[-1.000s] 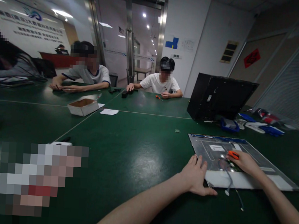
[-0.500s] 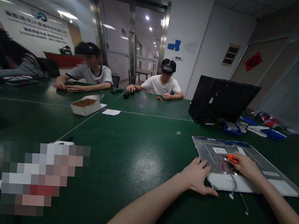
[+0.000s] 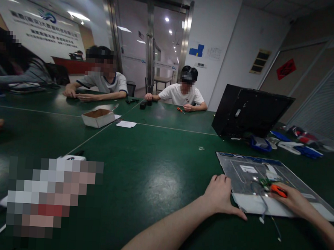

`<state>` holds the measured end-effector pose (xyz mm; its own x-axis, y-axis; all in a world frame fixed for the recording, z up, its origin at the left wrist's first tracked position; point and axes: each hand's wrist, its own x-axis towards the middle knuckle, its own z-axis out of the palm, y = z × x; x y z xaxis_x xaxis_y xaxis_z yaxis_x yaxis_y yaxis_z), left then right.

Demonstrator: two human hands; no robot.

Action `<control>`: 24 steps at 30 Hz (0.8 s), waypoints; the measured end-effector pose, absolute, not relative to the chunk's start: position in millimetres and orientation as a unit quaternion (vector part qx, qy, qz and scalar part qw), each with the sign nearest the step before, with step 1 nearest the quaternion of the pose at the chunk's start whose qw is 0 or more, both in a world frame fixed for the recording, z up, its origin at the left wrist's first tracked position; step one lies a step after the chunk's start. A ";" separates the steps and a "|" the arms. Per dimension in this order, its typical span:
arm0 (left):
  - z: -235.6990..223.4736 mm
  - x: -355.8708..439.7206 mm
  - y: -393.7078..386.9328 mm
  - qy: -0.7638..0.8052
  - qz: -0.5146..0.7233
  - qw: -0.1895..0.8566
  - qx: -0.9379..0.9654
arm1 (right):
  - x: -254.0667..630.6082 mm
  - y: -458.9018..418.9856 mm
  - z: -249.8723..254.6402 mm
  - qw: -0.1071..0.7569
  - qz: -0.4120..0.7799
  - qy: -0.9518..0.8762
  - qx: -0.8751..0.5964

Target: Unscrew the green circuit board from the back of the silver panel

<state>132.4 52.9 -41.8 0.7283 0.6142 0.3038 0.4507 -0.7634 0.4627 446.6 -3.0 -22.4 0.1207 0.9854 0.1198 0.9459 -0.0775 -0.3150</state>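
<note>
A flat metal-backed display panel [image 3: 234, 170] lies on the table at the right, with a small green circuit board [image 3: 264, 182] and loose cables [image 3: 262, 206] on it. My left hand [image 3: 219, 194] holds the panel's near left corner, fingers bent at the side edge and thumb stretched along the front. Its fingertips are partly hidden. Over the panel's middle, my right hand [image 3: 295, 200] is closed around an orange-handled screwdriver [image 3: 278, 190]. The tool lies low beside the circuit board, and its tip is hard to make out.
Behind the panel stands a black monitor housing [image 3: 249, 113], with a blue tray [image 3: 260, 144] and gloves [image 3: 307, 149] at its right. A small plastic bag [image 3: 201, 148] lies nearby. An open white box [image 3: 98, 119] and paper [image 3: 126, 124] sit further left. Other people sit around the green table.
My right hand has moved right and nearer with the screwdriver, uncovering the green circuit board. My left hand's fingers have drawn in from their spread. The view has shifted slightly.
</note>
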 end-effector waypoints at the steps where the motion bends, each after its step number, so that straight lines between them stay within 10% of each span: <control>1: -41.9 132.3 52.3 0.297 0.222 0.179 0.911 | 447.2 -2.9 -21.9 0.160 0.076 -0.661 -0.729; 24: -37.2 139.8 49.7 0.282 0.143 0.114 0.942 | 355.4 18.7 -10.5 0.108 0.011 -0.680 -0.725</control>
